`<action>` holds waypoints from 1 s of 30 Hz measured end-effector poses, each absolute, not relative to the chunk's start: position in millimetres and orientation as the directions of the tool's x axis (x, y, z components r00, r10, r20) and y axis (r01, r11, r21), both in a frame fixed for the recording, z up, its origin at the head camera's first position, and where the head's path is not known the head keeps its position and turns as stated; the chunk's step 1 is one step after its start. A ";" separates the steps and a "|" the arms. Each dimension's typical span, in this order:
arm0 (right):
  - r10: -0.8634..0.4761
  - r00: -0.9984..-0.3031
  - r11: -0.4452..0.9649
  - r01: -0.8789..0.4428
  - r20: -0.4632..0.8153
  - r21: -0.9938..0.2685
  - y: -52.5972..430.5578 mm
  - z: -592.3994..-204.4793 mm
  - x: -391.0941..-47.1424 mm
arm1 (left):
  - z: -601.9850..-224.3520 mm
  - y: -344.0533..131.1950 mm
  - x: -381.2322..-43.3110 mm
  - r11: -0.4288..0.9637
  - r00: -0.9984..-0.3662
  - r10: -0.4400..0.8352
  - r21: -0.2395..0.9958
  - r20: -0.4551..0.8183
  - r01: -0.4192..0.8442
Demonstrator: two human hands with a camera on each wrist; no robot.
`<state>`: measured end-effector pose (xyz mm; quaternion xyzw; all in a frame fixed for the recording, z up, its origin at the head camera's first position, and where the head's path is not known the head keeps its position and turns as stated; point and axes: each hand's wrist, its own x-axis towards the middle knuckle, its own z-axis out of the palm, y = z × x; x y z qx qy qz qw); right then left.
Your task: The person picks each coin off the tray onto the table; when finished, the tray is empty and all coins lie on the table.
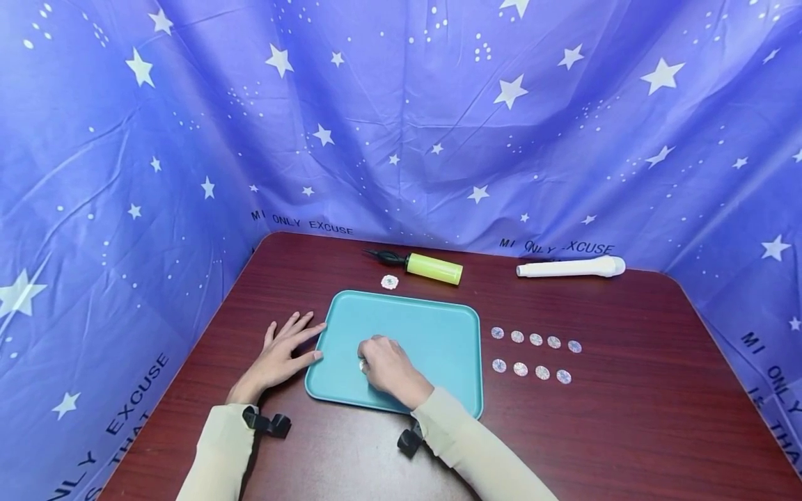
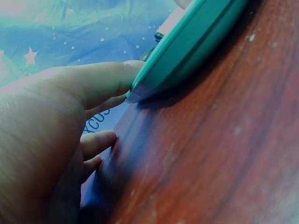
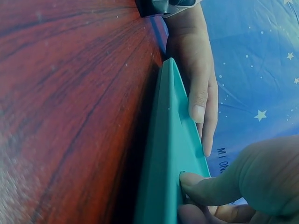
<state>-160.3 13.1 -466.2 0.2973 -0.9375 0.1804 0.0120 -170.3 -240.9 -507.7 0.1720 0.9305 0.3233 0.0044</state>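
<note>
A turquoise tray [image 1: 432, 341] lies on the table in the head view. My left hand [image 1: 278, 358], fingers spread, touches the tray's left edge with thumb and index finger; the left wrist view has these fingertips right at the rim, the others lower by the table. Over the tray's middle, my right hand [image 1: 390, 369] is curled with its fingertips down close to the surface. It pinches a small round patterned disc [image 1: 363, 365], mostly covered by the fingers. In the right wrist view the right thumb [image 3: 201, 186] bends down against the tray.
Right of the tray, several similar round discs [image 1: 535, 339] lie in two rows. Behind it are a scalloped white piece [image 1: 389, 282] and a yellow-green hand pump [image 1: 435, 269] with a black nozzle. A white stick [image 1: 570, 267] lies at the back right, before a blue starred curtain [image 1: 438, 104].
</note>
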 end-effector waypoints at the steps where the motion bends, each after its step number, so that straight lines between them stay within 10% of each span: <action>1: -0.552 -0.825 0.760 -0.558 0.123 -0.333 13.1 -466.2 -160.4 | -507.6 -240.9 -170.4 0.731 -0.941 0.322 0.605 0.103 0.316; 30: -0.466 -0.873 0.680 -0.456 0.143 -0.574 43.7 -464.6 -171.5 | -510.3 -242.2 -171.1 0.720 -0.938 0.332 0.614 0.104 0.323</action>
